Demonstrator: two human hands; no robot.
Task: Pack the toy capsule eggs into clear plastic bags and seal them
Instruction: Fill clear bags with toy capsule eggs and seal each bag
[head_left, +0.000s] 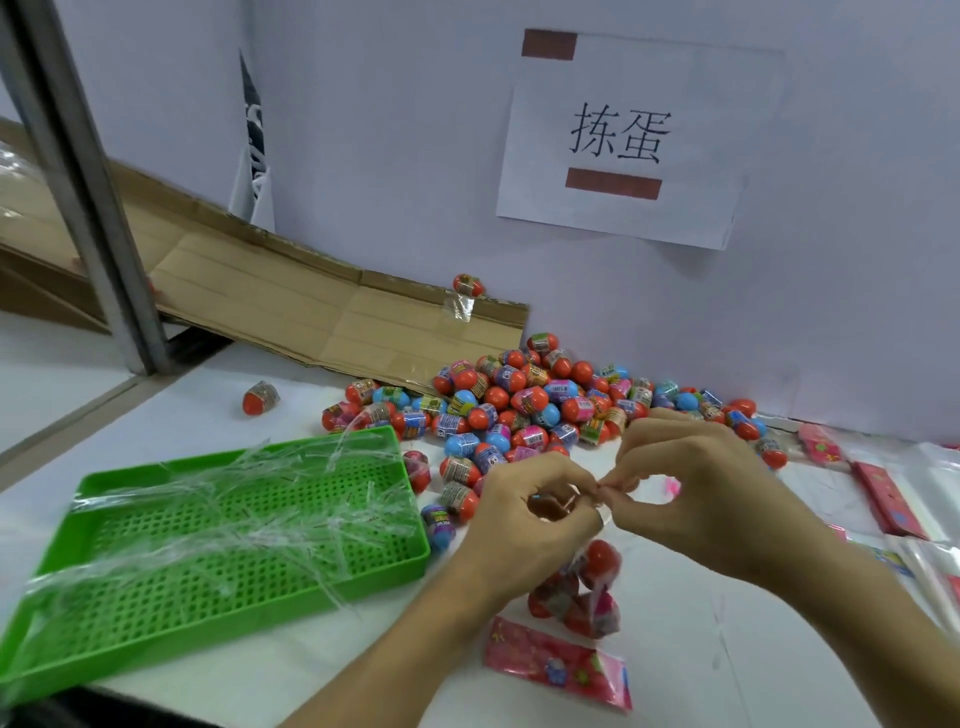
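Clear plastic bag (582, 597) of orange capsule eggs (600, 558) hangs over the white desk (311, 675), left hand (524, 514) and right hand (691, 483) pinching its mouth. Looks light, crinkly and slippery, so grab the top edge.

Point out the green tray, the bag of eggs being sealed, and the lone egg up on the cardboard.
green tray (156, 644), head view, on its near rim.
bag of eggs (592, 597), head view, on the filled lower part under the hands.
lone egg (468, 285), head view, on its orange shell.
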